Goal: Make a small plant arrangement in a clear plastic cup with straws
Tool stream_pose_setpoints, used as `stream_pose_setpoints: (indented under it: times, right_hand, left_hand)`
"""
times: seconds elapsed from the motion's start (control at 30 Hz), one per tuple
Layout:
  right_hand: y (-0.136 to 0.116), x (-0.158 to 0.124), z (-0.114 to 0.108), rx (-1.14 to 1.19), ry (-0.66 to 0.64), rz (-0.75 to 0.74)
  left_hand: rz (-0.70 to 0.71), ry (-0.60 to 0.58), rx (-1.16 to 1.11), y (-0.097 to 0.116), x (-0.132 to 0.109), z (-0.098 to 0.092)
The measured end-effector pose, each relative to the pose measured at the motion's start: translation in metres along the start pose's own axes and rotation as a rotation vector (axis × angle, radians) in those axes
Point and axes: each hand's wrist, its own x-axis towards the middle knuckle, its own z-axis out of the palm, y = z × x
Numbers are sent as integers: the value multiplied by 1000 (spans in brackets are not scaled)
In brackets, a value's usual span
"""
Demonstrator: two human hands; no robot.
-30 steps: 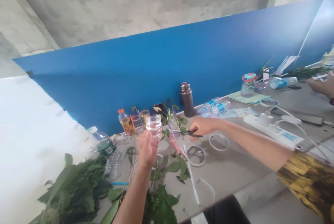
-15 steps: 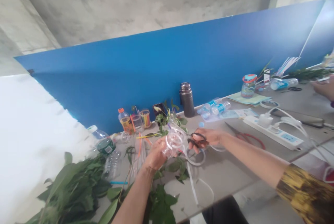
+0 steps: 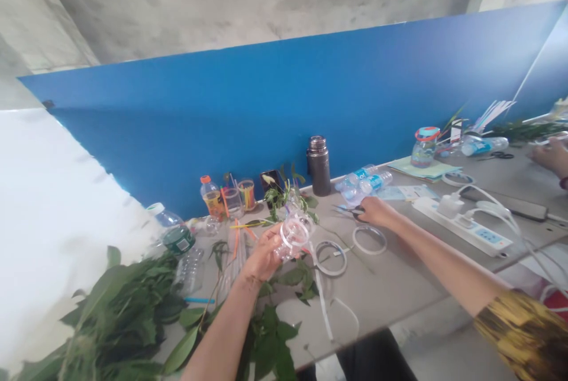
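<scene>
My left hand (image 3: 265, 255) is shut around a cut clear plastic bottle (image 3: 293, 238), which shows ring-like ridges and stands above the leaves. My right hand (image 3: 378, 212) lies low on the tabletop, its fingertips at the black handles of a pair of scissors (image 3: 351, 211). Whether those fingers grip the handles, I cannot tell. The blades point left, towards the bottle. Nearest that hand lies a clear plastic ring (image 3: 370, 239), with a second ring (image 3: 331, 258) further left and a white plastic strip (image 3: 322, 304) below it.
A heap of leafy green stems (image 3: 119, 310) lies at the front left. Along the blue panel (image 3: 266, 132) stand bottles, a dark thermos (image 3: 318, 165) and a jar (image 3: 425, 147). A white power strip (image 3: 461, 226) lies right, and a co-worker's hand (image 3: 552, 157) is at far right.
My right hand has moved right and down to the tabletop, with the scissors now lying under its fingertips. The cut bottle has stayed in my left hand, which has shifted slightly.
</scene>
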Motion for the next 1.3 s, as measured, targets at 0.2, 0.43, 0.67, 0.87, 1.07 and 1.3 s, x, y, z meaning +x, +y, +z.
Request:
stream_pose_setpoints:
  times: [0.2,0.43,0.67,0.87,1.07,1.3]
  right_hand:
    - [6,3,-4,-143,-88,23]
    - [5,14,-22,-134,-302,-35]
    - [-11,1,-23,0,99,-64]
    - [-106,-42,15,968,-23,-397]
    - [-154,-53,32,1278,-21,-274]
    - [-146,-45,39,1246,6,-192]
  left_hand:
    - [-21,31,-42,5,-1,6]
    - [-2,-14,-16,9,-1,8]
    - [2,-34,-33,9,-1,5]
    - [15,-30,-49,7,2,5]
    - [0,15,-89,7,3,3]
    - [-59,7,-141,8,2,3]
